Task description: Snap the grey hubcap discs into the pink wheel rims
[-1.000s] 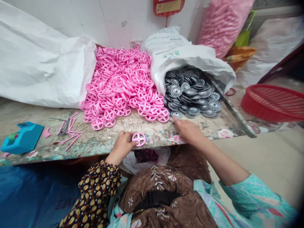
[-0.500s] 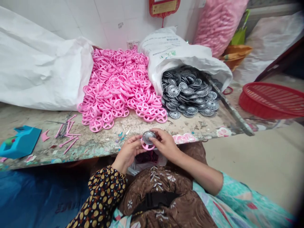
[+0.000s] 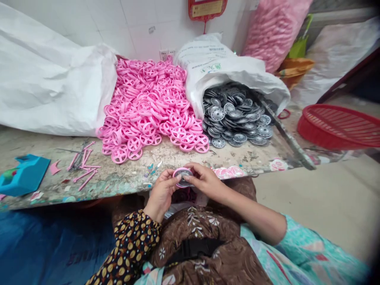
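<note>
Between my two hands, just over the table's front edge, is a pink wheel ring (image 3: 175, 171) with a grey disc (image 3: 183, 174) lying inside its rim. My left hand (image 3: 164, 187) grips the ring's left side, its thumb on the face. My right hand (image 3: 202, 179) pinches the right side, with the thumb pressed on the disc. The fingers behind the wheel are partly hidden. Beyond my hands lies a heap of pink wheel rings (image 3: 148, 107). To its right, grey discs (image 3: 234, 114) spill out of a white sack (image 3: 237, 65).
Another white sack (image 3: 53, 91) lies at the left. A blue holder (image 3: 25, 178) and several pink sticks (image 3: 86, 170) are on the table's left. A metal bar (image 3: 289, 142) crosses the right edge, near a red basket (image 3: 335, 128). A pink bag (image 3: 274, 35) stands behind.
The grey disc was tilted above the pink ring, overlapping only part of it. Now it sits within the rim, both thumbs on its face. My hands have moved slightly.
</note>
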`<state>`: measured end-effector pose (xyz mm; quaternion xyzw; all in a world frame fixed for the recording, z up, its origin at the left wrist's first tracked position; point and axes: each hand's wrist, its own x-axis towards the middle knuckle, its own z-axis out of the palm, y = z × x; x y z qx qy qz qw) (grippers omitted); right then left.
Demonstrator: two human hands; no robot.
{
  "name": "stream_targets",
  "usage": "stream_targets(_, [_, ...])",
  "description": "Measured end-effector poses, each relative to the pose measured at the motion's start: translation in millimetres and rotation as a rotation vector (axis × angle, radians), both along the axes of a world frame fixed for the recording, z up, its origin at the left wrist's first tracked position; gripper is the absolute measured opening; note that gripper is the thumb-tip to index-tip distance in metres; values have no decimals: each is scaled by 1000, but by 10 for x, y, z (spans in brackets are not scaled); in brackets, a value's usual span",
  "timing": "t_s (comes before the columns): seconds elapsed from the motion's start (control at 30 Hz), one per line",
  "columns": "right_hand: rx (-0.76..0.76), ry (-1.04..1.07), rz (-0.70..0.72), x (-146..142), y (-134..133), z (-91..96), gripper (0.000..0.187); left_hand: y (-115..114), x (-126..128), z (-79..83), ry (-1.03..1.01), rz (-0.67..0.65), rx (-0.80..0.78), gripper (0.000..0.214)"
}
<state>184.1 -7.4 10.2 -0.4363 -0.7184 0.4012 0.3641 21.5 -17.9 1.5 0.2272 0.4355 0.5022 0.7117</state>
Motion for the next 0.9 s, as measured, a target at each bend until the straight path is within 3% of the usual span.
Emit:
stream_targets(0.23, [-59,102,-121,-128,-104,-99,14,-64,6,9,45,10,-18,32])
stream_targets(0.37, [-180,206,-139,-187,-73,-178,16,-78,-8,12,99,31,-30,33])
stream_targets(0.5, [-289,300,-83,-178,-13,-205,19,-80,-6,21,181,74,-5,31])
stream_targets(0.6, [-302,221,23,-113,-36,-216,18,-70,-60,27,289,-63,83,25])
stream_targets(0.67, [-269,62,82,-51,-102,-223,14,-44,-151,27,364,-207,110,25])
stream_targets(0.73, [-163,-118,149,21,-181,-221,17,1,-281,15,445,-256,103,33])
stream_targets(0.83, [56,-251,199,175,-189,-196,28,84,-484,-36,605,-102,138,41])
stream_targets(0.9, [151,-273,69,326,-49,-173,29,125,-573,-87,696,2,174,38])
